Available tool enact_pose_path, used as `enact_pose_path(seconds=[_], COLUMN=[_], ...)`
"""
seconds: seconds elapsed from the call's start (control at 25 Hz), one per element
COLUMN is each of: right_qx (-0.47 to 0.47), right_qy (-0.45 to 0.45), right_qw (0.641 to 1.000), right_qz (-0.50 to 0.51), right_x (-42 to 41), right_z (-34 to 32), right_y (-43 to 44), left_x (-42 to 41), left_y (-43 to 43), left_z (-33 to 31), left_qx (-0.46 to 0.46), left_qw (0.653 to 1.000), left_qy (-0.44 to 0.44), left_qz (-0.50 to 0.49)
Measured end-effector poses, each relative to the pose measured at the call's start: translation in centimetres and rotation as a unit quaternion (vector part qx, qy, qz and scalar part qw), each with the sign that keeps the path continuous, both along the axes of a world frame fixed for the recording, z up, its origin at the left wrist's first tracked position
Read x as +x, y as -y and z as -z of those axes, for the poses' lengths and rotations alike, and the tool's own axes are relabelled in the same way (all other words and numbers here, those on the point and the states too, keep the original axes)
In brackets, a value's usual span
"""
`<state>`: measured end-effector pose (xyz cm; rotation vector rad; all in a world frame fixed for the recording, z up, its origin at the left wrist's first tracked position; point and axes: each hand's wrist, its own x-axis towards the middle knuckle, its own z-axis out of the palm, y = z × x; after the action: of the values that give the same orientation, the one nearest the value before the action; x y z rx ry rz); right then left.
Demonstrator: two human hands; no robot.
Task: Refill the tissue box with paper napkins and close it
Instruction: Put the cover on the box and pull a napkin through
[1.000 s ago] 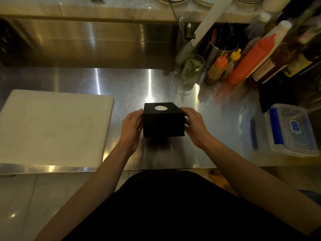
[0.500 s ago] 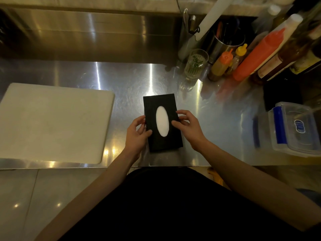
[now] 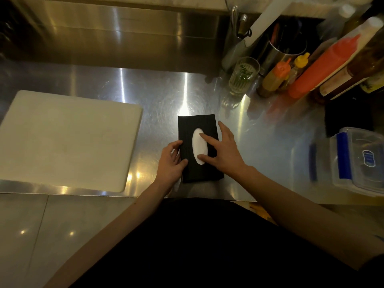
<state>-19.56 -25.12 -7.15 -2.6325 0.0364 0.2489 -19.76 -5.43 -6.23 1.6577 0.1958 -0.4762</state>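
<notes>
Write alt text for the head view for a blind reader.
A person's left hand grips the left edge of a black tissue box on a steel counter, while the right hand, fingers spread, presses the white napkin in its oval opening. A white cutting board lies left; sauce bottles and a clear lidded container stand right.

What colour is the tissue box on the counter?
The tissue box is black, with white napkin showing through its oval opening; seen in the head view.

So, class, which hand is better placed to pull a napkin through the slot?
Likely the right hand: its fingers rest on the napkin in the slot, while the left hand holds the tissue box.
</notes>
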Motion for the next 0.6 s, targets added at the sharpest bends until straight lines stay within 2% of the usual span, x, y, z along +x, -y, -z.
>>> enact_pose_path(seconds=[0.28, 0.6], right_qx=[-0.123, -0.151], right_qy=[0.036, 0.04], right_qw=[0.986, 0.98], right_qz=[-0.105, -0.125], right_x=[1.9, 3.2], right_z=[-0.8, -1.2], right_y=[0.1, -1.3], left_x=[0.1, 0.2], left_y=[-0.2, -0.4], left_z=[0.4, 0.5], left_qx=[-0.005, 0.0], left_qw=[1.0, 1.0], left_qy=[0.008, 0.017], left_qz=[0.009, 0.016])
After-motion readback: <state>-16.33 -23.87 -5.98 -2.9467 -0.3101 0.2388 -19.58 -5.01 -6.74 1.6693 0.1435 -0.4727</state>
